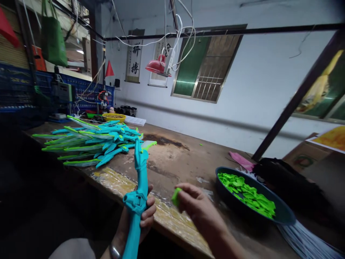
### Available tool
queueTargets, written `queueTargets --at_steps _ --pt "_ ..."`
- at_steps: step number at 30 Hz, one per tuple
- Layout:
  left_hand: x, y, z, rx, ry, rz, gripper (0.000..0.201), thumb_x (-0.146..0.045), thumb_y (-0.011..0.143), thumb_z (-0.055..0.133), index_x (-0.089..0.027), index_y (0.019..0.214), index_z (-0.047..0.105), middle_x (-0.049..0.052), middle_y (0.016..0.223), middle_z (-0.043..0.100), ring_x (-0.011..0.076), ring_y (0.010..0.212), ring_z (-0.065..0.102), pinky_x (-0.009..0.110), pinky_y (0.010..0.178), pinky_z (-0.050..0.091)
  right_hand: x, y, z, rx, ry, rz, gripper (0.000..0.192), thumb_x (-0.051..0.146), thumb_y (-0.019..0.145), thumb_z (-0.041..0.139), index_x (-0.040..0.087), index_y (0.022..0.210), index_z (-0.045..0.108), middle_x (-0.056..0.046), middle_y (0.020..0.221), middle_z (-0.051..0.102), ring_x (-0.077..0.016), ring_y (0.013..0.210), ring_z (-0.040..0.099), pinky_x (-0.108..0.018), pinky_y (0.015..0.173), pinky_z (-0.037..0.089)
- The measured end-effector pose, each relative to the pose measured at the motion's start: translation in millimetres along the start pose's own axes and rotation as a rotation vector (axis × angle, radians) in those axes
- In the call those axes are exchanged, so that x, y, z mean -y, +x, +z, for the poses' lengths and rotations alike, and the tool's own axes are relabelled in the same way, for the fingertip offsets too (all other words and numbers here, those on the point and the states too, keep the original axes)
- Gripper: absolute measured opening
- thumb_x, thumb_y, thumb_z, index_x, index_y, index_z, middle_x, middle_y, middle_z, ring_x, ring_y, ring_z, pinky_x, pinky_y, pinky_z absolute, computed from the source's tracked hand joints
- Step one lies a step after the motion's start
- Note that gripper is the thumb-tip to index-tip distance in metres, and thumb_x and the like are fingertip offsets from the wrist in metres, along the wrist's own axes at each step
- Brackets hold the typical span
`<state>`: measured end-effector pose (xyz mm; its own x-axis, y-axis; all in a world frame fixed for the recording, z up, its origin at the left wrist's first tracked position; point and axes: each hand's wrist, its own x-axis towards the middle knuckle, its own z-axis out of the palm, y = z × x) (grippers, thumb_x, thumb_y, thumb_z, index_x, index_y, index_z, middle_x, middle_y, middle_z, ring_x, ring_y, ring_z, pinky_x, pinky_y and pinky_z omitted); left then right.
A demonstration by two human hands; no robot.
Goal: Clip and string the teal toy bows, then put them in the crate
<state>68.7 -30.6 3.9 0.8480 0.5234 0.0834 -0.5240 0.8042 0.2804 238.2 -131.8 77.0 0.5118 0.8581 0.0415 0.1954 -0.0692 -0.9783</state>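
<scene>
A dim workshop with a pale wall, a barred window and a red lamp (156, 66) hanging from cables frames a long, worn wooden tabletop (172, 158) that runs from the far left to the near right. At the near edge the left hand (142, 216) is clamped around the hub of a teal toy sword (138, 187), thumb and fingers wrapped on its guard, with the blade end pointing away toward the far side and the handle running down toward the lap. Just to its right, the right hand (196, 205) pinches a small green piece (176, 197) between thumb and fingertips, close to the guard but not yet touching it. Near right on the tabletop sits a dark bowl (283, 216) holding many more green pieces (248, 196). Far left lies a pile of finished swords (94, 144), teal with green blades, and a yellow bowl (114, 117) stands beyond them. To seat the piece cleanly, it looks wise to keep the sword steady with the guard's face turned toward the incoming hand, line the piece's shape up with the recess before pressing, and push straight in rather than at an angle, so the small plastic part neither slips from the fingertips nor jams crooked.
</scene>
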Motion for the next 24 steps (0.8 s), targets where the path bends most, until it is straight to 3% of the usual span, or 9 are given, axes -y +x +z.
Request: queueTargets --at_steps 3,6,8,10,13,18,21,24 --pt "2 -1 -5.4 -0.012 0.044 -0.007 0.029 -0.034 0.080 0.077 -0.018 0.104 0.072 0.001 0.074 0.059 0.0044 0.049 0.046 0.010 0.037 0.033 1 -25 53 0.302 0.474 0.054 0.045 0.056 0.072 0.081 0.019 0.093 0.065 -0.007 0.088 0.071 -0.0215 0.072 0.070 -0.036 0.068 0.057" --pt "1 -6 -6.0 -0.025 0.043 -0.059 0.027 -0.039 0.081 0.077 -0.016 0.095 0.072 0.000 0.064 0.057 0.0043 0.045 0.046 0.010 0.037 0.032 3 -33 65 0.440 0.665 0.108 0.031 0.042 0.080 0.081 0.020 0.096 0.067 -0.006 0.089 0.071 -0.0236 0.075 0.074 -0.042 0.074 0.059" --pt "1 -10 -3.0 -0.034 0.031 -0.101 0.023 -0.037 0.083 0.076 -0.014 0.084 0.071 -0.001 0.060 0.056 0.0035 0.044 0.046 0.008 0.036 0.030 7 -31 60 0.468 0.563 0.010 0.026 0.042 0.084 0.079 0.020 0.095 0.070 -0.005 0.089 0.067 -0.0219 0.073 0.073 -0.040 0.073 0.059" --pt "2 -11 1.5 -0.038 -0.004 -0.145 0.023 -0.034 0.082 0.077 -0.013 0.078 0.068 -0.001 0.062 0.057 0.0031 0.045 0.046 0.008 0.036 0.030 15 -26 51 0.465 0.360 -0.196 0.023 0.043 0.084 0.078 0.021 0.090 0.074 -0.004 0.095 0.062 -0.0199 0.081 0.070 -0.035 0.075 0.058" --pt "5 -10 8.9 -0.015 -0.117 -0.228 0.024 -0.030 0.078 0.082 -0.013 0.080 0.065 -0.002 0.064 0.057 0.0037 0.047 0.049 0.007 0.035 0.030 28 -17 38 0.441 0.002 -0.441 0.024 0.045 0.081 0.081 0.023 0.088 0.078 -0.003 0.093 0.059 -0.0163 0.085 0.063 -0.025 0.073 0.053" --pt "12 -6 15.5 -0.004 -0.183 -0.346 0.028 -0.025 0.075 0.084 -0.013 0.072 0.058 -0.004 0.059 0.049 0.0036 0.045 0.044 0.006 0.032 0.022 34 -6 28 0.550 -0.261 -0.591 0.023 0.039 0.096 0.065 0.021 0.091 0.079 -0.005 0.089 0.067 -0.0160 0.081 0.062 -0.026 0.072 0.050" --pt "14 -5 14.4 -0.028 -0.172 -0.386 0.030 -0.029 0.078 0.081 -0.014 0.071 0.056 -0.004 0.058 0.047 0.0031 0.043 0.038 0.007 0.032 0.018 30 -2 27 0.564 -0.274 -0.653 0.018 0.029 0.096 0.063 0.020 0.095 0.079 -0.006 0.089 0.068 -0.0162 0.081 0.062 -0.026 0.073 0.050" --pt "15 -4 12.1 -0.066 -0.149 -0.436 0.029 -0.029 0.078 0.081 -0.011 0.073 0.058 -0.001 0.064 0.053 0.0024 0.045 0.038 0.007 0.032 0.018 26 0 25 0.572 -0.219 -0.621 0.017 0.020 0.094 0.062 0.019 0.097 0.079 -0.006 0.090 0.066 -0.0140 0.076 0.062 -0.022 0.065 0.049"
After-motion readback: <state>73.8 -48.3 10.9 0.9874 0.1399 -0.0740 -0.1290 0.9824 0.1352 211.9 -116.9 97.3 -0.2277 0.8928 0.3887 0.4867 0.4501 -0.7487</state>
